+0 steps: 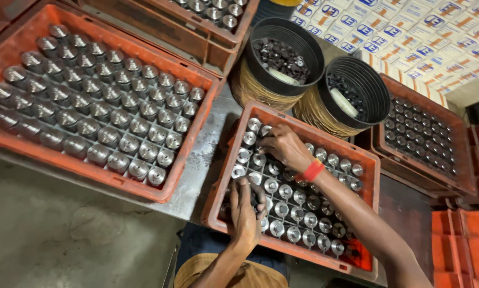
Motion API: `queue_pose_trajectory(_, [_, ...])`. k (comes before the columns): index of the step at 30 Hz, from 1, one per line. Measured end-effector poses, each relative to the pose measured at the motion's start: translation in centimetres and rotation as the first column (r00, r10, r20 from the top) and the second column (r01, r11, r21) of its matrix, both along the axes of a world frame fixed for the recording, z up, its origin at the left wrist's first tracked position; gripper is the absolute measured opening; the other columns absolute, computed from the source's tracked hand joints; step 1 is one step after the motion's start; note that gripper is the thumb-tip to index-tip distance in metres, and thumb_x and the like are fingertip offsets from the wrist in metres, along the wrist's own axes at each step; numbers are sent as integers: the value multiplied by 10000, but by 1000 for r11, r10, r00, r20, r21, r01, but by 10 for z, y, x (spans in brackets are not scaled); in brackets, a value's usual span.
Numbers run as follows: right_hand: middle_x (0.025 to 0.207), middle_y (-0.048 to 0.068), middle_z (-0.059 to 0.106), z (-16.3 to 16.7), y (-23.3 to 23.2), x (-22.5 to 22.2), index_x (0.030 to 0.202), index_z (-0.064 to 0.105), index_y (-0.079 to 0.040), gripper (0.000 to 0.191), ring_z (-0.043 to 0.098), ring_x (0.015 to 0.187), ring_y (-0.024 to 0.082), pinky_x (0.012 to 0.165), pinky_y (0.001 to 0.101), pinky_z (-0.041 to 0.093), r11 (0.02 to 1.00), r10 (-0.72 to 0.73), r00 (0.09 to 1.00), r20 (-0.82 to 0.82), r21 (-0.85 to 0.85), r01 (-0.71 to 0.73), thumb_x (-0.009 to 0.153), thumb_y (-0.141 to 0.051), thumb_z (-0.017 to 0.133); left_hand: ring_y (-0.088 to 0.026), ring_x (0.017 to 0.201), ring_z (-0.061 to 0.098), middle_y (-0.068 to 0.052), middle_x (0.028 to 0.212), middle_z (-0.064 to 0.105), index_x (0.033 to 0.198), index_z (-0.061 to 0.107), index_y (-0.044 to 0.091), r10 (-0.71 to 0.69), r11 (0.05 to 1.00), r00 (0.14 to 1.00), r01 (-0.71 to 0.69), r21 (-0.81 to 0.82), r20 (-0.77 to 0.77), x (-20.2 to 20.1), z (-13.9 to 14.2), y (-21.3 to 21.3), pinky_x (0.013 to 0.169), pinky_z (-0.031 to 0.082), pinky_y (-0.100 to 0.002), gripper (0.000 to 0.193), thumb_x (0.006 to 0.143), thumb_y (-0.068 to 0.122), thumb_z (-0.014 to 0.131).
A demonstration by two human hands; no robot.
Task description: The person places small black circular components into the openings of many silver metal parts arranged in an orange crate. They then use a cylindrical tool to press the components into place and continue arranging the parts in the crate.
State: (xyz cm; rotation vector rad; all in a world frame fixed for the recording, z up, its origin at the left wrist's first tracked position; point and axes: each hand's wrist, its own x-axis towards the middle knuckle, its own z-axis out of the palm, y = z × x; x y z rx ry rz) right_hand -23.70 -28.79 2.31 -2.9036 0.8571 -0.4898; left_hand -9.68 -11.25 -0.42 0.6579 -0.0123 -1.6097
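We curl our left hand (246, 210) around metal cylinders (282, 200) at the orange crate's (325, 140) near-left corner (grip hidden); our right hand (285, 146), fingers bent, touches cylinders near its far-left corner.

Head camera looks steeply down, close over crates (293, 181).

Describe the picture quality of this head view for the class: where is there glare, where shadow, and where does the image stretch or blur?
Head view: bright glints sit on the metal cylinders in the big orange crate; the crate's left end smears and stretches toward the frame edge; the black buckets are dark inside; the left hand and right hand over the near crate look reasonably sharp.
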Motion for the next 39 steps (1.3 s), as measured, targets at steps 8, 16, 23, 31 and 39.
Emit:
queue_pose_trajectory(8, [1058, 115, 748, 12, 33, -16, 1160, 761, -57, 322, 705, 972, 228, 875, 413, 545, 940, -257, 931, 258, 292, 178, 928, -277, 724, -62, 439, 391, -3, 624, 520, 1430, 464, 188, -191, 976, 975, 201, -84, 112, 2, -5, 4, 370, 263, -209, 475, 1036, 446, 403])
queue_pose_trajectory(16, [933, 92, 778, -15, 81, -51, 1007, 821, -114, 316, 735, 828, 217, 788, 388, 606, 656, -91, 985, 148, 753, -52, 807, -356, 853, -47, 482, 431, 16, 679, 524, 1476, 376, 246, -417, 894, 875, 443, -62, 246, -10, -17, 5, 401, 276, -206, 499, 1033, 460, 455])
queue_pose_trajectory(23, [1140, 132, 753, -22, 22, -15, 1150, 749, -62, 310, 725, 1007, 260, 876, 448, 574, 947, -238, 906, 350, 290, 137, 916, -264, 766, -100, 478, 456, 0, 646, 500, 1065, 581, 139, -90, 989, 982, 108, 101, -164, 5, -4, -2, 399, 293, -246, 247, 997, 361, 497])
queue_pose_trajectory(31, [877, 152, 668, -16, -3, 31, 1025, 765, -41, 213, 655, 857, 332, 799, 463, 543, 986, -167, 986, 15, 23, 167, 818, -92, 755, -78, 532, 412, 21, 678, 441, 929, 517, 115, -65, 986, 996, 54, -159, -68, -4, -30, 3, 434, 307, -225, 328, 1126, 377, 535])
queue_pose_trajectory(39, [971, 154, 706, -14, 16, 26, 1161, 743, -39, 334, 664, 901, 321, 839, 484, 506, 971, -220, 974, 52, -81, 224, 868, -197, 734, -76, 540, 437, 23, 705, 475, 1044, 591, 141, -94, 992, 992, 101, 73, -87, 2, -13, 1, 421, 285, -222, 218, 1016, 322, 472])
